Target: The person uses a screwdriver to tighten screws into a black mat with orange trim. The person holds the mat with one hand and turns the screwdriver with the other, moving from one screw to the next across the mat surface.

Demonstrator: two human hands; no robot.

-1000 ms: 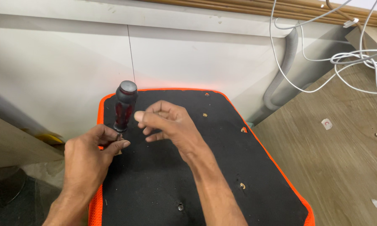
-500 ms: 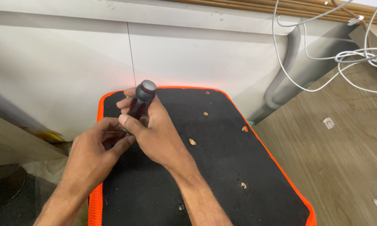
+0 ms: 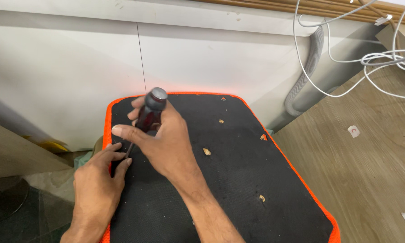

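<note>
A screwdriver (image 3: 150,109) with a dark red and black handle and a grey cap stands nearly upright over the left part of a black panel with an orange mesh rim (image 3: 274,148). My right hand (image 3: 159,139) is wrapped around its handle. My left hand (image 3: 99,189) lies on the panel's left edge, fingers flat beside the screwdriver's thin shaft, whose tip is hidden by my hands. Several screw holes with torn edges dot the panel, one hole (image 3: 206,152) just right of my right hand.
A white wall (image 3: 76,67) stands behind the panel. A grey corrugated hose (image 3: 306,67) and white cables (image 3: 378,58) hang at the upper right. A wooden floor (image 3: 369,171) lies to the right with small scraps on it. A dark round base (image 3: 4,193) sits at lower left.
My right hand has taken the screwdriver handle and turned on it. My left hand let go of the shaft's lower end and slid down flat onto the panel's left edge.
</note>
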